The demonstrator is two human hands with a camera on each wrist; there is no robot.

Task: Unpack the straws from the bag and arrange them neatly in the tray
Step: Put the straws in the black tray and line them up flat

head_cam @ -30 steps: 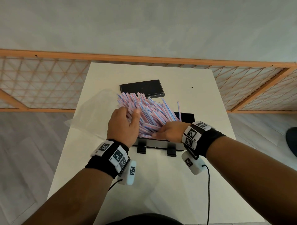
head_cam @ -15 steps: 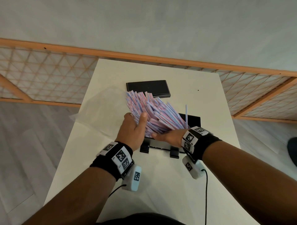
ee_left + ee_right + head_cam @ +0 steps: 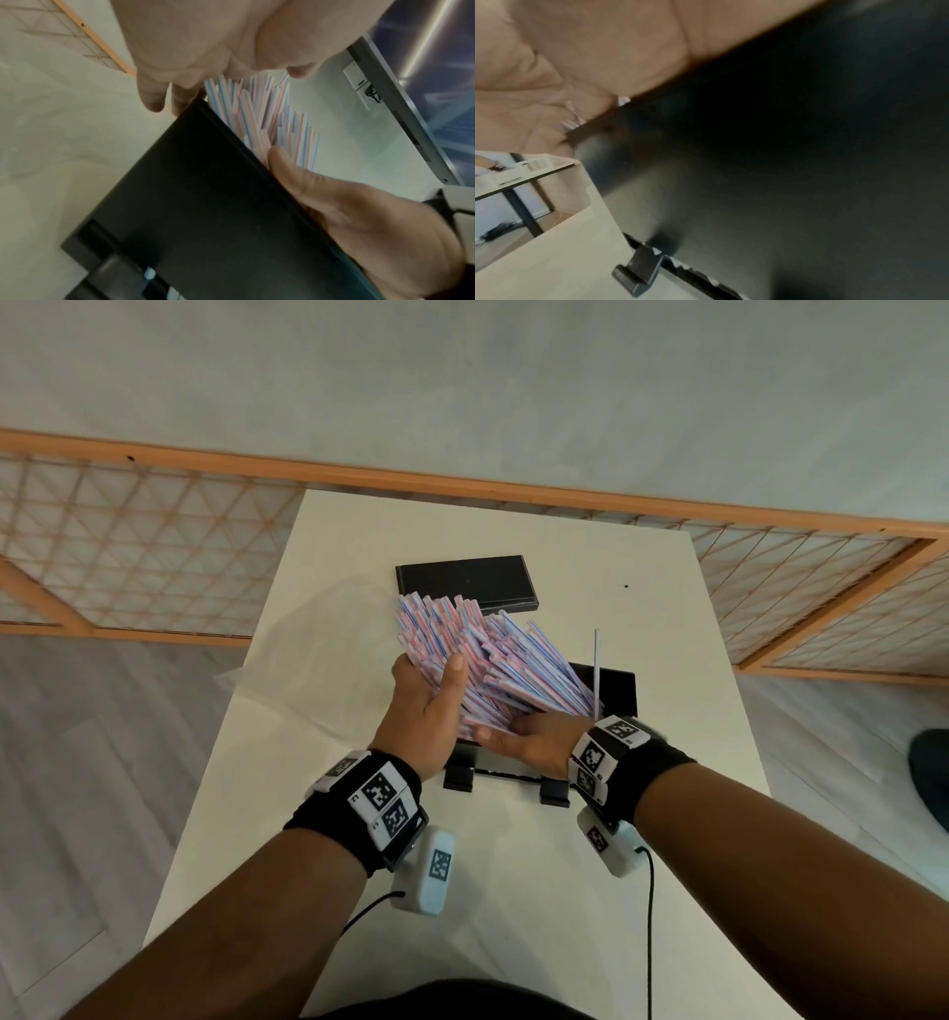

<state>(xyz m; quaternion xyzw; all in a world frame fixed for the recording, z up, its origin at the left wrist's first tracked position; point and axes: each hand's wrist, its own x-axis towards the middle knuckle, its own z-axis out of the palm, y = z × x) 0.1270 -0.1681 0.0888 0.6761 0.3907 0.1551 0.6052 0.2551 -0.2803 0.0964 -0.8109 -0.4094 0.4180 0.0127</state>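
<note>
The left hand is wrapped around the left side of the straws, thumb up across the top of the bundle, fingers under and behind it, so the bundle is gripped. The right hand is laid against the near ends of the straws, fingers extended toward the left hand and pressed to the bundle's lower end; whether any finger is curled round a straw cannot be told. In the left wrist view the straws are seen fanned out above the dark tray wall, with the right hand's fingers lying along the tray's top edge. The right wrist view is mostly filled by palm and the black tray side, blurred. The bundle of pink, blue and white striped straws is held tilted over the black tray, far ends fanned toward the counter's far edge, near ends down at the tray. One single straw is stood nearly upright at the right side of the bundle. The tray sits near the counter's middle, two black feet toward the near edge. A clear plastic bag is lying at the counter's left edge. A flat black lid is placed beyond the straws toward the far edge.
</note>
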